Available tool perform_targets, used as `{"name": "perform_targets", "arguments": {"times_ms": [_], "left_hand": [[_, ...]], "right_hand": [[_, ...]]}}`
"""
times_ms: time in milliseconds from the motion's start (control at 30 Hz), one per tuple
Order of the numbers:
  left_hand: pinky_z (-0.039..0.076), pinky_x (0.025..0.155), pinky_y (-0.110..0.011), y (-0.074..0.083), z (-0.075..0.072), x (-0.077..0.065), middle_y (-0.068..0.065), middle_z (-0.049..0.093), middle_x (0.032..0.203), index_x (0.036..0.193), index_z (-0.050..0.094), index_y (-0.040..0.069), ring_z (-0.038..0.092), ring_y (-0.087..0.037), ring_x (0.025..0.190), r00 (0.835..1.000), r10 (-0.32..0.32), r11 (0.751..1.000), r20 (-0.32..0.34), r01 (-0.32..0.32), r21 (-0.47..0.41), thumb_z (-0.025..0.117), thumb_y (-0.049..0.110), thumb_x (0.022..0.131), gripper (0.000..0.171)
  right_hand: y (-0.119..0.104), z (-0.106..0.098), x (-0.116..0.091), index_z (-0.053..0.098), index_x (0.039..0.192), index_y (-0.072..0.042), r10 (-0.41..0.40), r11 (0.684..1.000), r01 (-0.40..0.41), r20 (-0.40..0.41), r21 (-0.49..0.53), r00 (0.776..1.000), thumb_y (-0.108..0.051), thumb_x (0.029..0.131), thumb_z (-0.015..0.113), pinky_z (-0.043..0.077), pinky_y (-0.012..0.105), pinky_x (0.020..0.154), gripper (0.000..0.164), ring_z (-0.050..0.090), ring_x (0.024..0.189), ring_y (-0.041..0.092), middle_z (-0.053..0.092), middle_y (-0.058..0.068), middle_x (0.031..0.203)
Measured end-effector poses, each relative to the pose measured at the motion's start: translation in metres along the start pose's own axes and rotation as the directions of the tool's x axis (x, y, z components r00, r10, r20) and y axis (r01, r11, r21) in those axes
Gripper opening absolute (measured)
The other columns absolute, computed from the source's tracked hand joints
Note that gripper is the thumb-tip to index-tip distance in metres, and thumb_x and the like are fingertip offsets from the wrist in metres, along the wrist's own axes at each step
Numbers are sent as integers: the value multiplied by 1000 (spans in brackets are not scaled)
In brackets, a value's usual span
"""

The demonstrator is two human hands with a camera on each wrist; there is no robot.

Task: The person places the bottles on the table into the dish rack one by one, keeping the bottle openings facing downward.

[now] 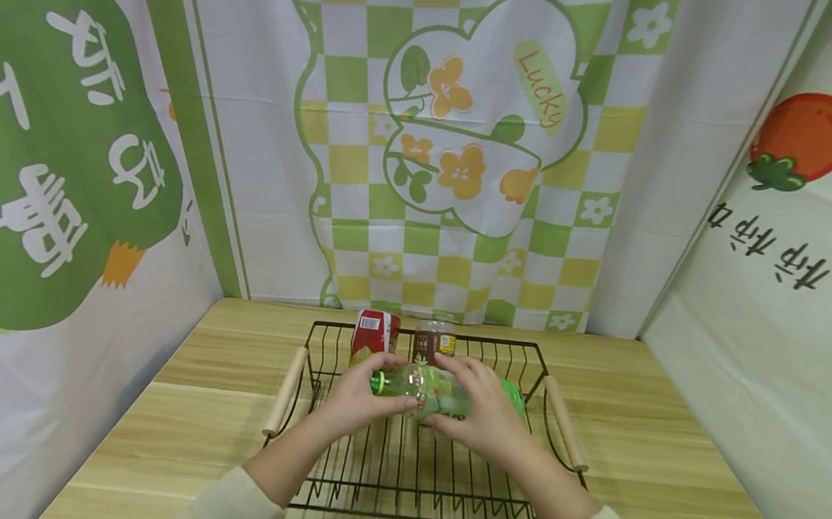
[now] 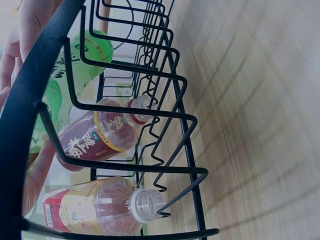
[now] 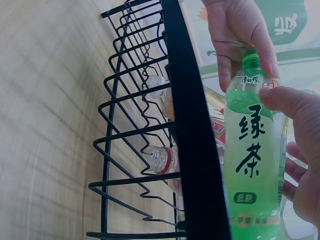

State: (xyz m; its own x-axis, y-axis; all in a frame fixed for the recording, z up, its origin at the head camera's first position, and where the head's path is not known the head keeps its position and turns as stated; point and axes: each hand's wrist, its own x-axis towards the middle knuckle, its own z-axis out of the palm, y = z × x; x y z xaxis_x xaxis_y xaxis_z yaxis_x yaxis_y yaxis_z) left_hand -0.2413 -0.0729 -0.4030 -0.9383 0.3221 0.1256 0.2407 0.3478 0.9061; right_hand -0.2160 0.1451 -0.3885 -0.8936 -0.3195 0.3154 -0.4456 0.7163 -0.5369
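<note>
Both hands hold a green tea bottle (image 1: pixel 424 386) sideways over a black wire rack (image 1: pixel 416 492). The left hand (image 1: pixel 364 395) is at its neck and shoulder, beside the green cap (image 3: pixel 251 61). My right hand (image 1: pixel 487 408) grips the middle of the body, thumb over the label in the right wrist view. Behind the hands, a bottle with a red and yellow label (image 2: pixel 75 207) and one with a dark red label (image 2: pixel 92 135) stand neck down in the rack, their necks among the wires. The hands hide part of the green bottle.
The rack has wooden handles (image 1: pixel 286 392) on its left and right sides and stands on a wood-grain table (image 1: pixel 176 412). A checked curtain (image 1: pixel 452 270) hangs behind it, with printed cloth (image 1: pixel 771 320) along the sides.
</note>
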Motion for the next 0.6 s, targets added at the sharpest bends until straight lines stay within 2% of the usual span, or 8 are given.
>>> {"name": "perform_targets", "arguments": {"times_ms": [133, 267, 367, 500, 600], "left_hand": [[32, 110, -66, -2, -1, 1, -7, 56, 139, 133, 57, 15, 44, -36, 135, 998, -11, 1000, -57, 10, -9, 80, 32, 81, 60], [33, 109, -65, -3, -2, 2, -7, 56, 138, 133, 57, 18, 45, -36, 134, 992, -34, 999, -120, 32, -21, 81, 34, 80, 61], [35, 109, -63, -3, -2, 3, -9, 56, 138, 134, 56, 17, 46, -36, 133, 984, -57, 998, -167, 49, -47, 81, 34, 79, 63], [39, 108, -59, -3, -3, 3, -12, 55, 140, 135, 55, 16, 48, -37, 131, 972, -73, 996, -222, 60, -67, 82, 34, 79, 65], [42, 108, -55, -3, -4, 3, -12, 54, 140, 136, 54, 16, 50, -35, 130, 963, -80, 994, -257, 58, -91, 82, 34, 78, 66]], "right_hand": [[4, 0, -1, 46, 145, -15, 17, 998, -12, -85, 61, 996, -22, 76, 84, 42, 63, 102, 79, 45, 130, 37, 50, 12, 142], [7, 3, -1, 44, 146, -13, 32, 992, -11, -169, 126, 985, -18, 78, 82, 41, 66, 101, 77, 44, 129, 39, 48, 16, 142], [8, 5, -2, 42, 146, -11, 76, 984, -40, -209, 175, 975, -18, 80, 80, 43, 63, 101, 77, 46, 127, 37, 48, 16, 142], [9, 9, -4, 37, 147, -7, 161, 960, -103, -215, 259, 963, -17, 83, 78, 42, 58, 105, 77, 46, 126, 35, 46, 18, 143], [10, 11, -4, 37, 146, -6, 229, 930, -157, -189, 333, 955, -19, 85, 77, 40, 56, 107, 74, 46, 127, 35, 46, 18, 142]]}}
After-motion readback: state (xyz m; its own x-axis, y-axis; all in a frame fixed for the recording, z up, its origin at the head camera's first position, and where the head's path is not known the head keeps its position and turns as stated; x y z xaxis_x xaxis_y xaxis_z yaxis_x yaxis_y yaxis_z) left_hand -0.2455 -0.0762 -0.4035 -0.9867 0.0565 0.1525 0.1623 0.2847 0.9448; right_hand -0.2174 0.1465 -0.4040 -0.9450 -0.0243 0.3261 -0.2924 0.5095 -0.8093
